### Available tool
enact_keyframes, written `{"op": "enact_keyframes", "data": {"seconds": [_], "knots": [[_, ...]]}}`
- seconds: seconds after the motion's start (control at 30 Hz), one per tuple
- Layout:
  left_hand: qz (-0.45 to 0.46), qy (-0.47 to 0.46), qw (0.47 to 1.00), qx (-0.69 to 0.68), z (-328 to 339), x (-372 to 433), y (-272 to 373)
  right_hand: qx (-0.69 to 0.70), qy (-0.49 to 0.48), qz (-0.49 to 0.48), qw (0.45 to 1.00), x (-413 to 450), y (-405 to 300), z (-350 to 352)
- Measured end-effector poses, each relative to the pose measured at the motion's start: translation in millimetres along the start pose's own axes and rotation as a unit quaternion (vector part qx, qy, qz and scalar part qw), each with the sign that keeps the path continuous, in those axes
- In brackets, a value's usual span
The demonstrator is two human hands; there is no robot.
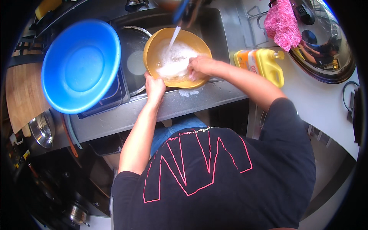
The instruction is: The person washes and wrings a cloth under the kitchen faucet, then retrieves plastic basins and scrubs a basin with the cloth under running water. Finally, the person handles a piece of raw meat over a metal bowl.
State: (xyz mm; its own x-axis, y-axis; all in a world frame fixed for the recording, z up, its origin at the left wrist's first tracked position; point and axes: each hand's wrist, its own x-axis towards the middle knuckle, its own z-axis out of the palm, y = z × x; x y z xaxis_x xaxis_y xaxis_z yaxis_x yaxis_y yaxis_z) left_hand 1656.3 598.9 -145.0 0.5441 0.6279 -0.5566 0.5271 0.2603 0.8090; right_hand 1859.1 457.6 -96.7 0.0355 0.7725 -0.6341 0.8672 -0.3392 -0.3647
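A yellow bowl is tilted over the kitchen sink, with foamy water inside it. My left hand grips the bowl's near left rim. Over the bowl's right side, my right hand dips its curled fingers toward the foam. Those fingers are blurred, and I cannot tell whether they hold anything. A stream of water runs into the bowl from a blurred faucet with a blue part. Behind the bowl's left side, a round metal-rimmed pan or basin holds cloudy water in the sink.
Left of the sink, a large blue plastic basin leans beside a wooden cutting board and a steel bowl. On the right counter stand a yellow detergent jug, a pink fluffy cloth and a large domed lid.
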Motion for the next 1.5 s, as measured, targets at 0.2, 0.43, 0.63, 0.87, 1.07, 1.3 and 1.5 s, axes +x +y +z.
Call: {"op": "enact_keyframes", "data": {"seconds": [0.2,0.43,0.63,0.87,1.07,1.3,1.5], "knots": [[0.012,0.051,0.996,0.074,2.2,-17.2,23.1,-0.168,0.227,-0.028,0.959,9.7,25.6,10.0],[-0.014,-0.019,0.998,-0.051,-1.4,8.1,-5.0,0.132,-0.032,0.077,0.988,6.9,-31.6,11.0],[-0.025,-0.082,0.995,-0.052,8.1,-0.8,15.9,0.196,0.248,-0.085,0.945,64.6,-54.8,30.6],[-0.070,-0.116,0.985,-0.106,21.1,2.9,25.9,0.154,0.358,0.101,0.915,84.5,-1.2,24.3],[-0.096,-0.136,0.972,-0.165,72.0,39.0,6.9,0.303,0.373,0.182,0.858,18.2,15.3,30.4],[-0.128,-0.077,0.957,-0.249,100.5,93.3,-35.9,0.383,0.418,0.285,0.773,-1.3,22.4,46.5],[-0.155,-0.092,0.953,-0.244,106.5,102.0,-24.7,0.591,0.387,0.279,0.651,1.2,40.3,58.9]]}}
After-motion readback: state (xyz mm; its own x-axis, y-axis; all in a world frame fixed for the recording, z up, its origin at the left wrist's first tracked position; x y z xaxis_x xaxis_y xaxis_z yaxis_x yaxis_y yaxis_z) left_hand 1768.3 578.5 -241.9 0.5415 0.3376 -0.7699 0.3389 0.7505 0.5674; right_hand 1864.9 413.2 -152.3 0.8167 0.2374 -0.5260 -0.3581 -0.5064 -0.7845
